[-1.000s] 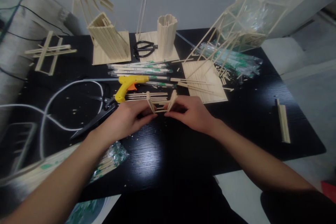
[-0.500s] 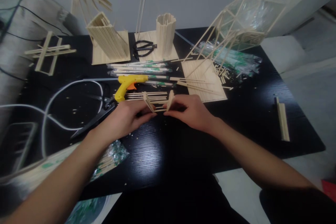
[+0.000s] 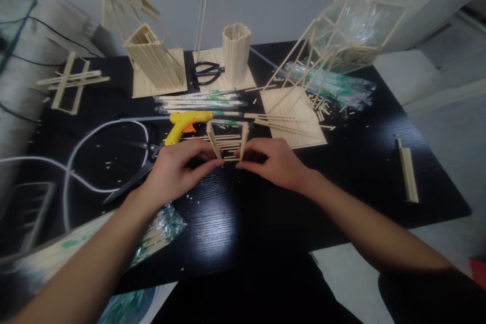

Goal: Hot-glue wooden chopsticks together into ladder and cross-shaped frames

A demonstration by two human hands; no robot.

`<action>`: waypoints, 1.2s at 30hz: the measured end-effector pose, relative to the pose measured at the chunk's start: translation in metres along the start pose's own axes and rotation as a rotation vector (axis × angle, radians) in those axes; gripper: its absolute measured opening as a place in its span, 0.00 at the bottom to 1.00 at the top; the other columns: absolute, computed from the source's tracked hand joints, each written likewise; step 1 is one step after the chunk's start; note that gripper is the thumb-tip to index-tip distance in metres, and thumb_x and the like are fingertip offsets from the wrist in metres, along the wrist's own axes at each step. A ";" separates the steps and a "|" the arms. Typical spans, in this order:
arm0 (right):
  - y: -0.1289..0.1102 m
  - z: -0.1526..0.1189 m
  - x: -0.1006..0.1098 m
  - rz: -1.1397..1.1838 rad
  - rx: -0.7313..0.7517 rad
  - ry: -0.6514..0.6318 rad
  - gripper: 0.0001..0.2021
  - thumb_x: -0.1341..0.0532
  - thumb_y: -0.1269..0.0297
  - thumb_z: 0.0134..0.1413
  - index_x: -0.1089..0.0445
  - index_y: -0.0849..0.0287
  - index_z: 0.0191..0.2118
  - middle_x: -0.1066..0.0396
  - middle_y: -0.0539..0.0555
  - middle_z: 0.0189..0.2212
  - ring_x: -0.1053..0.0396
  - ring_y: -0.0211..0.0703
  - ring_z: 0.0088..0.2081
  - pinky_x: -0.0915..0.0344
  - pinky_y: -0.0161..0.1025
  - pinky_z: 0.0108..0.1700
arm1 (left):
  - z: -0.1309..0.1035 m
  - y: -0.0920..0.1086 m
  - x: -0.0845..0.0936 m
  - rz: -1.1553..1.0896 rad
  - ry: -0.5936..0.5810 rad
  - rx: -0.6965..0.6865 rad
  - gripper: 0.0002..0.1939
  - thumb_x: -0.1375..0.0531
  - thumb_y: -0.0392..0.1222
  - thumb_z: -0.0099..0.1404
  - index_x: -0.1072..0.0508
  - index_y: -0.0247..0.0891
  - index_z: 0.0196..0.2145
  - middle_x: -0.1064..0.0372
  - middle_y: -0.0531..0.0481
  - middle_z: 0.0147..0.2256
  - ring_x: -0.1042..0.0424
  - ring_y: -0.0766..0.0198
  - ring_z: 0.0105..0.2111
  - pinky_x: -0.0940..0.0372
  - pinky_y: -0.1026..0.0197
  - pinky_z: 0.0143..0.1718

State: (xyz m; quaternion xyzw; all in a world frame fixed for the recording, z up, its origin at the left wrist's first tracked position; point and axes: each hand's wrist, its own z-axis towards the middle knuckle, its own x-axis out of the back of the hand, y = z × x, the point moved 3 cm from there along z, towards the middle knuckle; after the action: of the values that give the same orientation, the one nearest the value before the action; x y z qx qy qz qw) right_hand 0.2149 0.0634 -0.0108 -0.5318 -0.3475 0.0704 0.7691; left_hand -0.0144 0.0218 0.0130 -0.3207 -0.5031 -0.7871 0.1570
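Between my hands is a small frame of wooden sticks (image 3: pixel 244 140), with two upright side panels joined by thin crosswise sticks low down. My left hand (image 3: pixel 180 167) pinches the left panel between thumb and fingers. On the other side my right hand (image 3: pixel 275 163) pinches the right panel the same way. Just behind the frame, several loose wooden sticks (image 3: pixel 232 137) lie side by side on the table. A yellow glue gun (image 3: pixel 185 124) with an orange trigger rests beyond my left hand. Black scissors (image 3: pixel 131 180) lie partly under my left wrist.
Stick-built towers (image 3: pixel 236 55) and a slanted stick box (image 3: pixel 155 58) stand on stick bases at the back of the black table (image 3: pixel 341 177). A large stick lantern-like frame (image 3: pixel 357 25) leans at back right. Wrapped stick bundles (image 3: pixel 334 83) and a white cable (image 3: pixel 70 162) lie around.
The side panels of the small frame now stand more upright and slightly higher in view. Both hands keep their pinch, and the whole view has shifted slightly.
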 end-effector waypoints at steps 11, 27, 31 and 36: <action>-0.010 -0.003 -0.007 0.622 -0.148 -0.007 0.32 0.19 0.66 0.43 0.23 0.56 0.57 0.19 0.52 0.41 0.20 0.41 0.40 0.22 0.38 0.43 | 0.005 -0.015 -0.003 -0.673 -0.008 0.466 0.14 0.29 0.50 0.66 0.17 0.35 0.40 0.18 0.46 0.34 0.21 0.63 0.29 0.22 0.62 0.35; -0.012 -0.003 -0.012 0.842 -0.229 -0.076 0.31 0.19 0.68 0.44 0.25 0.56 0.55 0.20 0.51 0.41 0.21 0.39 0.40 0.21 0.37 0.43 | 0.003 -0.016 -0.008 -0.921 -0.022 0.557 0.10 0.27 0.47 0.65 0.15 0.38 0.39 0.19 0.47 0.34 0.20 0.66 0.30 0.23 0.67 0.36; -0.012 -0.002 -0.012 0.937 -0.246 -0.070 0.24 0.21 0.69 0.48 0.23 0.57 0.51 0.21 0.51 0.41 0.21 0.39 0.38 0.19 0.38 0.40 | 0.003 -0.015 -0.009 -0.922 -0.029 0.553 0.10 0.26 0.47 0.65 0.16 0.38 0.38 0.19 0.48 0.33 0.21 0.68 0.29 0.24 0.69 0.34; -0.009 -0.001 -0.018 0.982 -0.373 -0.059 0.15 0.24 0.67 0.54 0.22 0.59 0.47 0.19 0.51 0.37 0.19 0.39 0.37 0.19 0.38 0.40 | 0.004 -0.014 -0.009 -0.858 -0.044 0.541 0.11 0.26 0.48 0.64 0.18 0.37 0.36 0.20 0.49 0.30 0.21 0.66 0.27 0.24 0.66 0.32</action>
State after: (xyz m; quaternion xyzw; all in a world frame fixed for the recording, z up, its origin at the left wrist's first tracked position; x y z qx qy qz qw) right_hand 0.2002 0.0500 -0.0115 -0.7577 -0.0853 0.3745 0.5276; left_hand -0.0145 0.0313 -0.0017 -0.0494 -0.7784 -0.6153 -0.1140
